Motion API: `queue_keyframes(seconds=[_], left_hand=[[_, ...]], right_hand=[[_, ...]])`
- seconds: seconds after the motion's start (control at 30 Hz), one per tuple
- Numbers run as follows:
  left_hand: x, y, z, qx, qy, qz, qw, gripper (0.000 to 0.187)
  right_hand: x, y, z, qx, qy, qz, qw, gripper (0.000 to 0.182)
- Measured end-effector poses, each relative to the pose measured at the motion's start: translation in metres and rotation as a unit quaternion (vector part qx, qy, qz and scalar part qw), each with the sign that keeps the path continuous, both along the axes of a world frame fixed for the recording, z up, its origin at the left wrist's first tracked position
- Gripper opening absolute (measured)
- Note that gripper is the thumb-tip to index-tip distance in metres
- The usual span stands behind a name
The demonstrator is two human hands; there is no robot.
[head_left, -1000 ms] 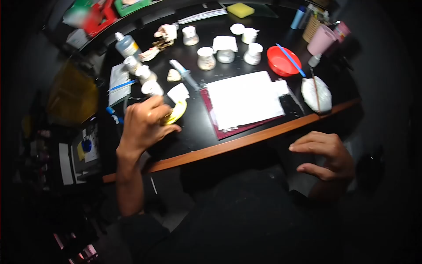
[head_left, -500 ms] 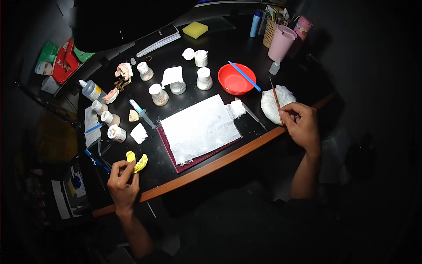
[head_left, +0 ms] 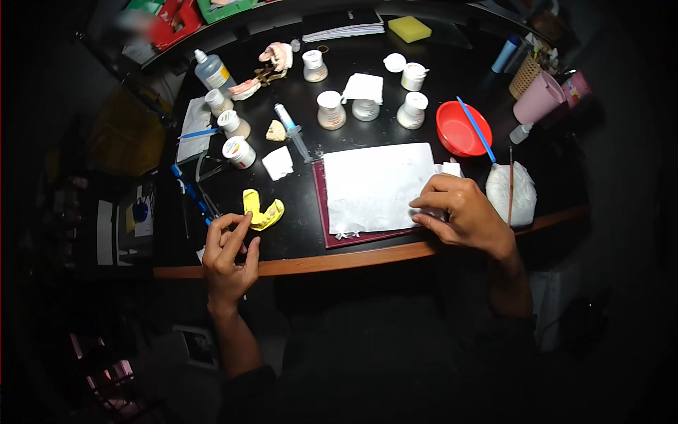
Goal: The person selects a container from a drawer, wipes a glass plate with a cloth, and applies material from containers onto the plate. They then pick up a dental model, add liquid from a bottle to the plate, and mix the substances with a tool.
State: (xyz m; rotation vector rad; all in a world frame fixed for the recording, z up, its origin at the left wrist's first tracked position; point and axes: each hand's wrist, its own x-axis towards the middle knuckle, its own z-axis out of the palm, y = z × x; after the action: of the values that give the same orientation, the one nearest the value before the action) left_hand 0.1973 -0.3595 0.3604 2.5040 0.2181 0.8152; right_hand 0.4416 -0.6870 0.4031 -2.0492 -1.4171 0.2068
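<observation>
A yellow, curved dental mould (head_left: 266, 218) lies on the black desk at the left, its hollow side facing up. My left hand (head_left: 229, 258) is just in front of it, fingers apart, with a fingertip right at its near edge. My right hand (head_left: 462, 215) hovers by the right edge of a white sheet (head_left: 378, 185) on a dark red pad (head_left: 319, 205). Its fingers are curved with a gap between thumb and forefinger, and nothing shows in them. Behind it, a thin brush (head_left: 511, 184) leans on a white wad of tissue (head_left: 524, 198). The folded white paper beyond my right hand is partly covered.
Several small jars, such as one with a white lid (head_left: 331, 109), stand behind the sheet. A red bowl (head_left: 452, 145) has a blue stick (head_left: 474, 128) across it. A syringe (head_left: 292, 133), a denture model (head_left: 275, 58) and a dropper bottle (head_left: 212, 73) are at the left.
My right hand has let go of the brush, leaving it on the tissue wad, and moved left to the sheet. My left hand has released the yellow mould onto the desk. The view has shifted.
</observation>
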Motion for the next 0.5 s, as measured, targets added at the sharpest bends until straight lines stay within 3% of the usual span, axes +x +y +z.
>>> queue_keyframes(seconds=[0.07, 0.2, 0.23, 0.5], left_hand=[[-0.022, 0.010, 0.000, -0.001, -0.055, 0.022, 0.998, 0.043], [-0.063, 0.038, -0.007, -0.036, -0.144, 0.208, 0.967, 0.026], [-0.070, 0.042, -0.012, -0.087, -0.155, 0.220, 0.959, 0.025], [-0.078, 0.047, -0.019, -0.072, -0.048, 0.225, 0.971, 0.025]], right_hand=[[0.000, 0.007, -0.006, -0.003, -0.009, 0.018, 1.000, 0.014], [-0.010, 0.015, -0.005, -0.008, 0.014, -0.016, 1.000, 0.019], [-0.011, 0.016, -0.005, -0.007, 0.012, -0.027, 1.000, 0.020], [-0.022, 0.035, -0.005, -0.009, -0.026, -0.014, 1.000, 0.023]])
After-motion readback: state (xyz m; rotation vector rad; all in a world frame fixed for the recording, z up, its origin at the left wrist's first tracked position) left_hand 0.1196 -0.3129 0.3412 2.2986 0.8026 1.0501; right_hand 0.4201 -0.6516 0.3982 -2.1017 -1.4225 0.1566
